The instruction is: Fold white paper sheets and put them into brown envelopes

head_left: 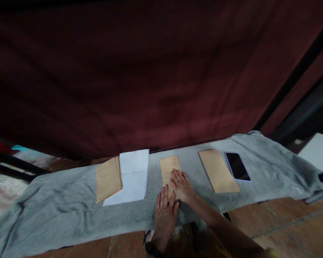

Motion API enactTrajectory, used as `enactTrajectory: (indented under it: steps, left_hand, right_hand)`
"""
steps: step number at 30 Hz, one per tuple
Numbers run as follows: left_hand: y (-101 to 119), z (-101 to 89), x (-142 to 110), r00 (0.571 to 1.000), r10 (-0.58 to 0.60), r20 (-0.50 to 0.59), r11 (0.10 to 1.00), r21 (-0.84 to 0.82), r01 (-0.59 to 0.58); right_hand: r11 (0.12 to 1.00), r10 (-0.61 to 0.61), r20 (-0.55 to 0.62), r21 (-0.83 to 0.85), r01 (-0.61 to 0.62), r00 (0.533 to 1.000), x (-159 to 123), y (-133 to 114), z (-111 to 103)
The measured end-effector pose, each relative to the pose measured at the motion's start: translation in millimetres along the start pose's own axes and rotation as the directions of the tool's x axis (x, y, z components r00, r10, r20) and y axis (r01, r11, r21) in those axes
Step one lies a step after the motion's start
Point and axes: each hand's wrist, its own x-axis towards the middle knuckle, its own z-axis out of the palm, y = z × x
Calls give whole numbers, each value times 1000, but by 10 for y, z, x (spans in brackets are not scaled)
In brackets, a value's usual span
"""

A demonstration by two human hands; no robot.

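A brown paper envelope (167, 165) lies lengthwise on the grey cloth in front of me, with a small reddish print at its far end. Pressed flat over its near part is my left hand (165, 211), fingers stretched out and a dark band at the wrist. My right hand (181, 185) rests flat on the envelope's middle and right side, fingers extended and just beside the left fingertips. Both hands cover the near end of the envelope. Neither hand grasps anything.
Left of the hands, brown envelopes (107, 179) overlap a stack of white paper sheets (134, 175). To the right lie another brown envelope stack (219, 172) and a phone (238, 166) with a pale purple case. Grey cloth (61, 208) covers the narrow surface; a dark red curtain (161, 79) hangs behind.
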Motion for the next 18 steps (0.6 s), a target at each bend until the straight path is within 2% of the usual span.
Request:
enactTrajectory:
  steps: [5,12,15,18]
  left_hand:
    - [7,-20,9,1000,-10,-10,1000,8,10]
    - [20,-34,17,999,-18,-34,1000,-5,18]
    - [21,-27,18,999,-9,-36,1000,5,10]
    - [18,-14,17,999,-8,-39,1000,19,9]
  right_hand:
    - [999,35,-59,-35,-37,998,157,152,102]
    - [992,115,-51,-50,-118,992,286,348,34]
    - [989,132,-84,-54,-137,988,287,370,10]
    - [983,155,-108,-77,-164,982,160,313,-43]
